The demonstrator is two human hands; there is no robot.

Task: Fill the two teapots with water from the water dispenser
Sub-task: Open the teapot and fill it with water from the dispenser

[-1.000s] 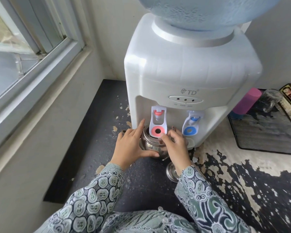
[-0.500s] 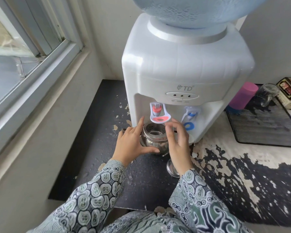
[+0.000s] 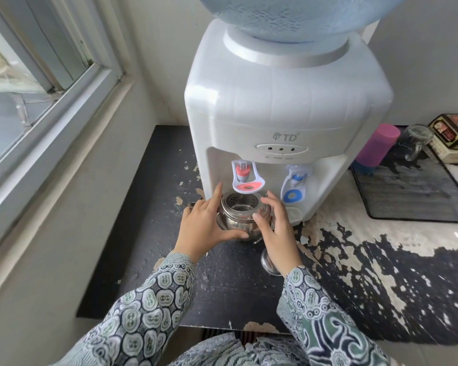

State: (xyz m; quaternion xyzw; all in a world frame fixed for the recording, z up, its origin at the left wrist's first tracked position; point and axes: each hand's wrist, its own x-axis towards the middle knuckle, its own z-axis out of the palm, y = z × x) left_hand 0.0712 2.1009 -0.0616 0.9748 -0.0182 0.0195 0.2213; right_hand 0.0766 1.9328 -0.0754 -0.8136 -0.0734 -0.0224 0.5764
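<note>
A white water dispenser [image 3: 280, 107] stands on the black peeling counter [image 3: 148, 233] with a blue bottle on top. A steel teapot [image 3: 236, 223], lid off, strainer showing, sits under the red tap [image 3: 246, 180], whose lever is tilted up. My left hand [image 3: 205, 229] cups the teapot's left side, thumb along its base. My right hand [image 3: 275, 228] hovers at the teapot's right side with fingers spread, fingertips just below the lever and thumb near the rim. The steel lid [image 3: 267, 262] lies on the counter under my right wrist. I see only one teapot.
The blue tap [image 3: 292, 186] is to the right of the red one. A pink bottle [image 3: 378, 146], a glass mug [image 3: 415, 140] and a black mesh tray [image 3: 407, 196] sit right of the dispenser, a printed box [image 3: 455, 133] behind. A window wall runs along the left.
The red lever went from hanging down to tilted up. My right hand has dropped from the lever to beside the teapot. My left hand stayed on the teapot.
</note>
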